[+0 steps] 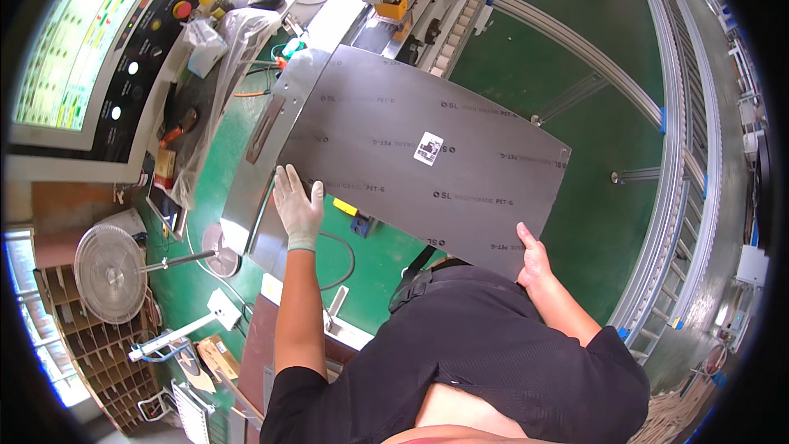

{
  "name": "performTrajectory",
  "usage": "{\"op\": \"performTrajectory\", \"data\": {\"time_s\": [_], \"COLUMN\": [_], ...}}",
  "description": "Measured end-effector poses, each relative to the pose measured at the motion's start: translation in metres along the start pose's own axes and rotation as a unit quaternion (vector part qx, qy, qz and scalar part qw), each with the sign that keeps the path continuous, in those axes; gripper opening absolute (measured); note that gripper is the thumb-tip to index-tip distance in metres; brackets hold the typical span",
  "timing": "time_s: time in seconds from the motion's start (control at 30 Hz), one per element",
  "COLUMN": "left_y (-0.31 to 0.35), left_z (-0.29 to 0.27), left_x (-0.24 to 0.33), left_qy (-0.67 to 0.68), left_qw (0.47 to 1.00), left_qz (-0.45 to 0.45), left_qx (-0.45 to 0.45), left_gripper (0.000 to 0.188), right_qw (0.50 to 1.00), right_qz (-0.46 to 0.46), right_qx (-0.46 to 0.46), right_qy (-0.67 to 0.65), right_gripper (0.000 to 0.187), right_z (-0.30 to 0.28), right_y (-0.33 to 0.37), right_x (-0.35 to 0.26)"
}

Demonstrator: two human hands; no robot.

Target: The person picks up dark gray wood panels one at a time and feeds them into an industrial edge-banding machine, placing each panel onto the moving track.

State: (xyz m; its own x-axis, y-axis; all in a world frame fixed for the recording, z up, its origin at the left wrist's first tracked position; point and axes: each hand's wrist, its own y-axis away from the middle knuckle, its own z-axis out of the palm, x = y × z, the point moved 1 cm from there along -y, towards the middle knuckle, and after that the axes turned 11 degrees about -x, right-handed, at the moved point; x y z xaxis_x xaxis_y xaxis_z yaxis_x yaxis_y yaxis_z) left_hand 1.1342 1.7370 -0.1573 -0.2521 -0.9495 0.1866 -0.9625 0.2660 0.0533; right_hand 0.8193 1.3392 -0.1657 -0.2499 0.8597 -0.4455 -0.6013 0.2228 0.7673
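Observation:
A large grey sheet panel (374, 119), covered in repeated print and bearing a white label (428, 149), spans the space in front of me. Its far left part lies over a metal machine bed (261, 127). My left hand (297, 207), in a pale glove, is stretched flat by the panel's near left edge, fingers straight and thumb apart. Whether its fingertips touch the panel or the bed I cannot tell. My bare right hand (532, 259) grips the panel's near right corner, thumb on top and the other fingers hidden underneath.
A control console with a lit screen (78, 41) and buttons stands at the left. Below it is a round fan (111, 274). An aluminium-framed roller conveyor (670, 123) curves along the right. A yellow and blue device (352, 215) sits beneath the panel's near edge, above the green floor (386, 267).

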Motion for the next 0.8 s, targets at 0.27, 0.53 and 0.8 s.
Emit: {"op": "performTrajectory", "data": {"time_s": [0.27, 0.53, 0.8], "left_y": [-0.070, -0.155, -0.190], "left_z": [0.009, -0.013, -0.013], "left_x": [0.051, 0.107, 0.125], "left_qy": [-0.023, -0.055, -0.052], "left_qw": [0.999, 0.993, 0.994], "left_qz": [0.010, 0.026, 0.018], "left_qx": [-0.025, -0.105, -0.095], "left_gripper": [0.090, 0.102, 0.096], "right_qw": [0.991, 0.992, 0.992], "right_qz": [-0.051, -0.085, -0.081], "right_qx": [0.093, 0.063, 0.083], "right_qy": [0.085, 0.075, 0.053], "right_gripper": [0.090, 0.069, 0.063], "right_z": [0.031, 0.025, 0.034], "right_y": [-0.028, -0.100, -0.146], "right_x": [-0.077, -0.162, -0.240]}}
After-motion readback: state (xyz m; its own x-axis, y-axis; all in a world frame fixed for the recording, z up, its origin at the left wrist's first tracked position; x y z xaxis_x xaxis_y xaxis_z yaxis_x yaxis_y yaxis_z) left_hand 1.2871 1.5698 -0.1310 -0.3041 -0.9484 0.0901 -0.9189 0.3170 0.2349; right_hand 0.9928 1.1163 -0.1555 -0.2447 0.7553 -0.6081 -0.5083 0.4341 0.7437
